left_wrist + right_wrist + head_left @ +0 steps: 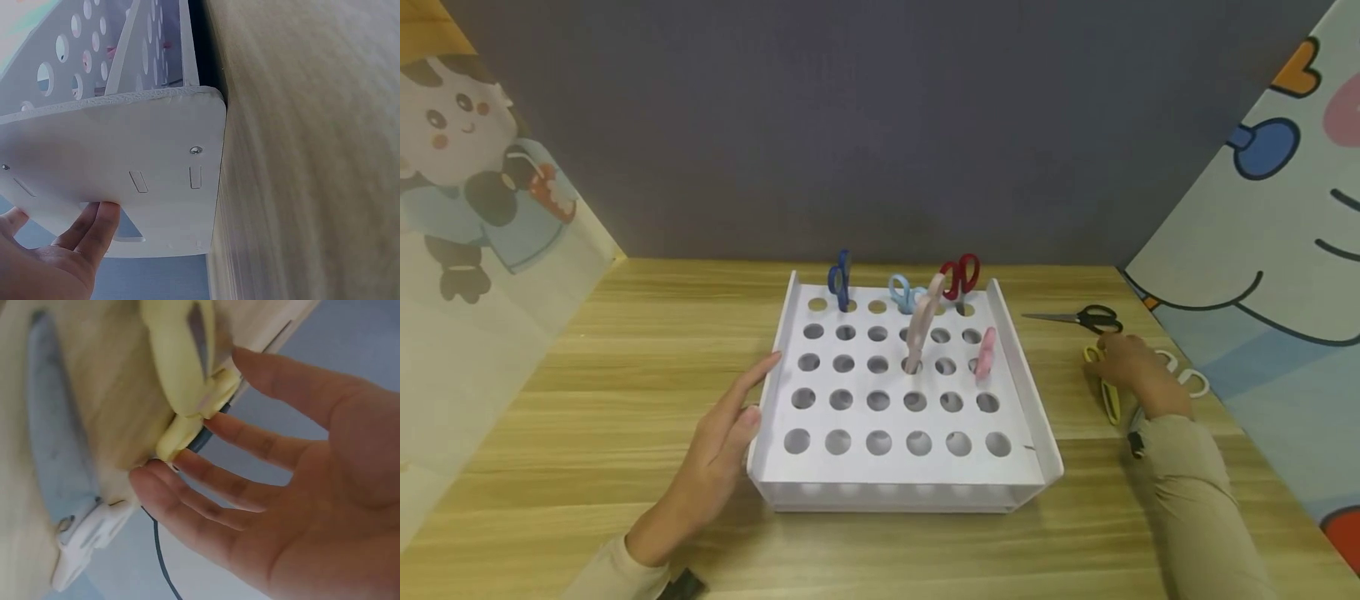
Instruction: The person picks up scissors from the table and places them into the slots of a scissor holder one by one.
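A white rack (895, 425) with rows of round holes stands on the table. My left hand (718, 450) rests against its left side; in the left wrist view the fingertips (107, 215) touch the side panel at a cut-out slot. On the right, my right hand (1133, 367) is over a pair of yellow scissors (1110, 404). Close up, its spread fingers touch the yellow handle loops (181, 434), the thumb apart from them. White-handled scissors (94, 531) lie beside, partly hidden by the right arm in the head view.
Scissors stand in the rack: blue (841, 283), light blue (904, 293), red (962, 275), pale pink (922, 329) and pink (986, 354). Black-handled scissors (1097, 318) lie beyond the right hand. A grey wall (880, 125) rises behind the table.
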